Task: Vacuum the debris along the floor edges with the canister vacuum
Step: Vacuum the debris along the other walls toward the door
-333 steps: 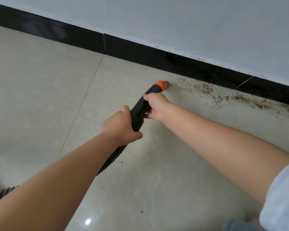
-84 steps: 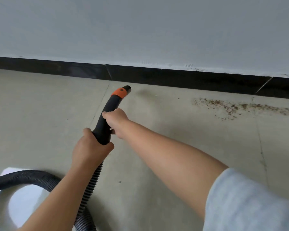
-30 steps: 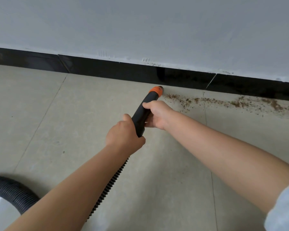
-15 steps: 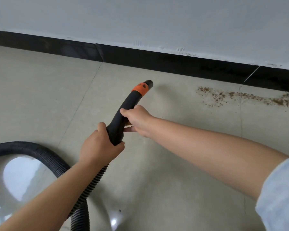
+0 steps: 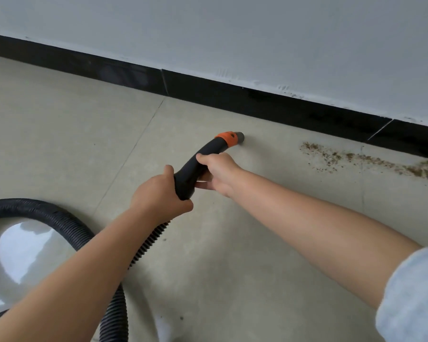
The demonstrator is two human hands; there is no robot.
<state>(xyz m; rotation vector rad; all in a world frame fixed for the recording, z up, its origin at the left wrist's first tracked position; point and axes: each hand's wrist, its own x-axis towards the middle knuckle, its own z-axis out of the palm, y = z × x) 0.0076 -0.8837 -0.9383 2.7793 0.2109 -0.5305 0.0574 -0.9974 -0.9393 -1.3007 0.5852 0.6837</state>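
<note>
Brown debris (image 5: 371, 160) lies in a strip on the floor (image 5: 232, 267) against the black skirting (image 5: 257, 104), well to the right of the nozzle (image 5: 231, 138), which points at bare tile. The left hand (image 5: 158, 193) grips the black handle (image 5: 195, 166) low down and the right hand (image 5: 219, 172) holds it higher up. The hose (image 5: 67, 225) loops near the left arm; it could probably snag and stop the nozzle short, or a fast sweep could scatter the crumbs.
</note>
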